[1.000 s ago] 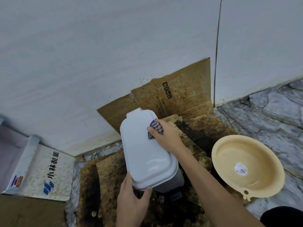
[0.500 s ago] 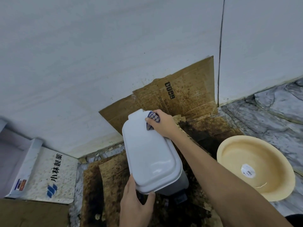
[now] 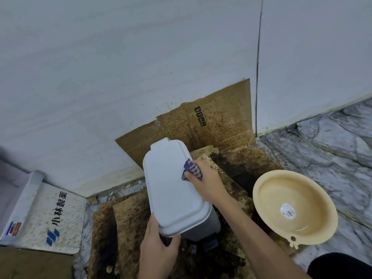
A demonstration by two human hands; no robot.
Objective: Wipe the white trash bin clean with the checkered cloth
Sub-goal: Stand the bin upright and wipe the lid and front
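Since the earlier frame, the checkered cloth (image 3: 190, 170) has been drawn back from the far end of the lid toward the middle of its right edge, and the view has shifted slightly.

In the head view, the wiping step is judged to be in hand, with only the lid treated. The white trash bin (image 3: 173, 188) stands on stained cardboard (image 3: 128, 214) laid on the floor, close to the wall (image 3: 141, 67). The cloth is bunched under the right hand (image 3: 207, 183), whose fingers are curled round it and pressed against the lid's right edge. The left hand (image 3: 159, 248) is clamped on the near end of the lid, thumb on the rim and fingers spread beneath, so that the bin is steadied.

For the next move, further strokes across the untouched lid are judged to be called for, then the sides, with the bin kept braced.

By count: one bin, one cloth, two hands, one beige basin (image 3: 295, 208) on the marble floor (image 3: 332, 150) to the right, well apart from the bin, and one printed box (image 3: 50, 216) at the left.
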